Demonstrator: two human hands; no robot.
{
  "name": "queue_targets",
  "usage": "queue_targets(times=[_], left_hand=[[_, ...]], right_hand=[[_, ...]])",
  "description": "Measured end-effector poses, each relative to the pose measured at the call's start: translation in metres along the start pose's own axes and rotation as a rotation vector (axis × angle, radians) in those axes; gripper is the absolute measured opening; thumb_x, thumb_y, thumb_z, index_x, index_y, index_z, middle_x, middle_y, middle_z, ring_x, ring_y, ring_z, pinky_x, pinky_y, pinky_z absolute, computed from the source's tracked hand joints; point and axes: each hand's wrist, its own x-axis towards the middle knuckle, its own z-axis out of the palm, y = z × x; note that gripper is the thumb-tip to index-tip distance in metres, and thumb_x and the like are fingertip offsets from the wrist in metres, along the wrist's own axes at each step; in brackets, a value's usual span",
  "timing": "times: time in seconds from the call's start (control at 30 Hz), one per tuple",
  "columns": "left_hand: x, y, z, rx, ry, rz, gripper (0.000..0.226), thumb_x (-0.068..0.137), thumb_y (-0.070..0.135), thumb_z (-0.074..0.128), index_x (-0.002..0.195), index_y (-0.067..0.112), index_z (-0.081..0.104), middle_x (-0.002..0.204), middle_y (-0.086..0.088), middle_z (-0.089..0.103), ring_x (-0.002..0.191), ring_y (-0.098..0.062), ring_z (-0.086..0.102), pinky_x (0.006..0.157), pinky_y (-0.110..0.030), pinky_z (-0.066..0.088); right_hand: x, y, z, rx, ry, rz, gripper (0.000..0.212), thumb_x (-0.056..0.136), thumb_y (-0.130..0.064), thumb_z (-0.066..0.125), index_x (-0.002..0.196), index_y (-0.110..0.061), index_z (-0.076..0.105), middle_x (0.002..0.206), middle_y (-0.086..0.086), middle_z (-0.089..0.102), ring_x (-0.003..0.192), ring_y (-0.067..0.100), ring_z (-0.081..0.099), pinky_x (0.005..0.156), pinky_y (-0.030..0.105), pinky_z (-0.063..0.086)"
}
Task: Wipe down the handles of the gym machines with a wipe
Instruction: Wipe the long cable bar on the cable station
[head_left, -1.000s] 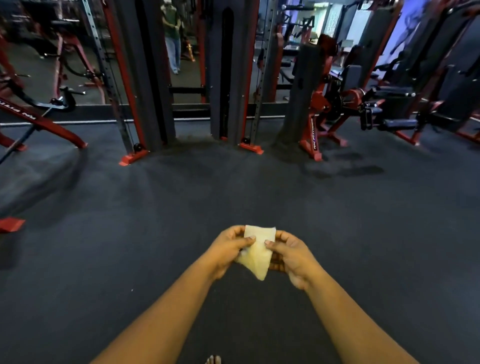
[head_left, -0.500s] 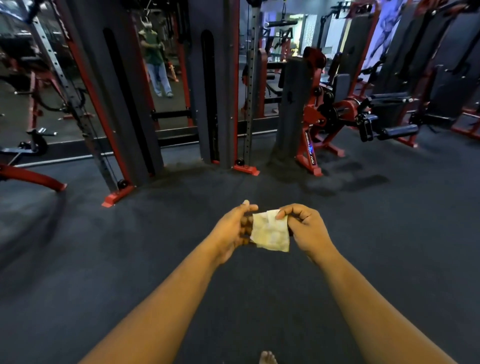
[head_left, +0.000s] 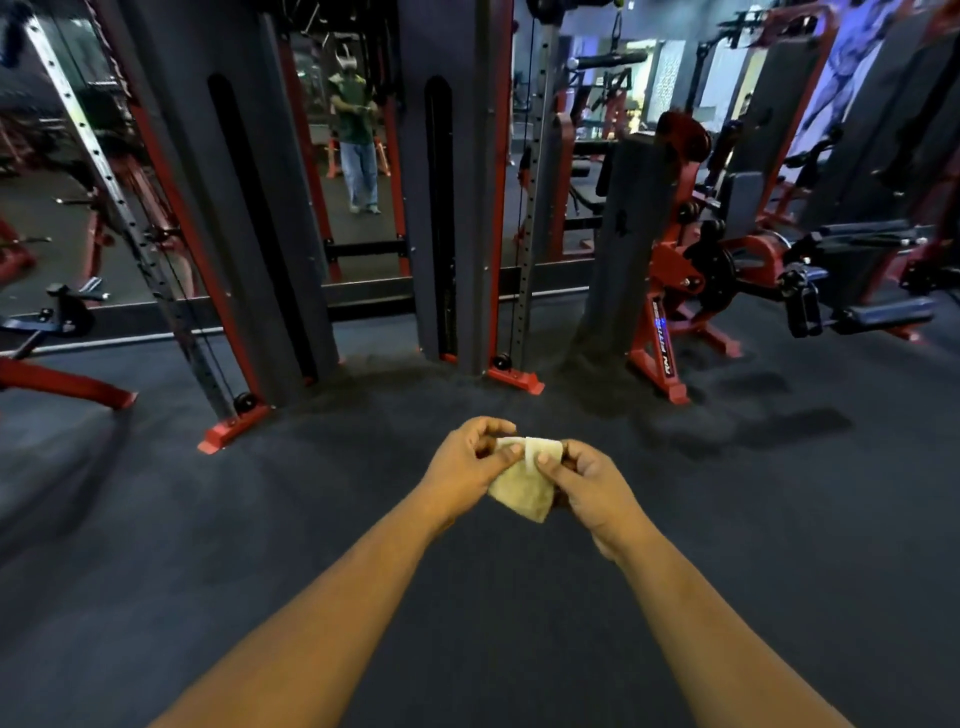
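both hands are holding a pale folded wipe (head_left: 522, 486) out in front, above the dark gym floor (head_left: 208, 545); the left hand (head_left: 467, 467) and right hand (head_left: 589, 488) are each pinching its top edge, well short of the red-and-black cable machine (head_left: 457, 208).

The wipe (head_left: 524, 480) sits between the left hand (head_left: 467, 467) and right hand (head_left: 587, 488), above the floor (head_left: 779, 519). Beyond stands the cable machine (head_left: 457, 182), the leg machine (head_left: 675, 260) to its right.
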Motion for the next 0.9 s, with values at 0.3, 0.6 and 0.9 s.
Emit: queue_targets(times=[0.3,0.6,0.9], left_hand=[[0.176,-0.063,-0.023,0.206,0.118,0.177,0.033,0.089,0.011,0.077,0.086,0.042,0.066,0.1,0.01,0.058,0.089,-0.003,0.06,0.079,-0.014,0.047],[0.346,-0.076,-0.074,0.079,0.019,0.078,0.005,0.091,0.021,0.076,0.09,0.02,0.081,0.099,0.008,0.067,0.092,-0.002,0.065,0.082,-0.02,0.053],[0.485,-0.067,-0.079,0.026,-0.114,-0.012,0.016,0.099,0.031,0.068,0.097,0.019,0.078,0.091,0.005,0.074,0.081,-0.003,0.068,0.072,-0.017,0.053]], right_hand=[[0.182,0.004,0.019,-0.09,0.105,-0.113,0.015,0.096,-0.024,0.07,0.099,-0.009,0.071,0.093,0.008,0.076,0.086,0.019,0.072,0.076,0.038,0.058],[0.351,-0.009,0.041,-0.39,0.193,-0.174,0.011,0.092,-0.027,0.075,0.086,-0.019,0.07,0.081,0.003,0.07,0.08,0.023,0.068,0.075,0.046,0.056],[0.489,-0.023,0.021,-0.212,0.153,-0.146,0.007,0.095,-0.02,0.072,0.094,-0.016,0.077,0.084,0.006,0.076,0.078,0.016,0.073,0.067,0.025,0.056]])
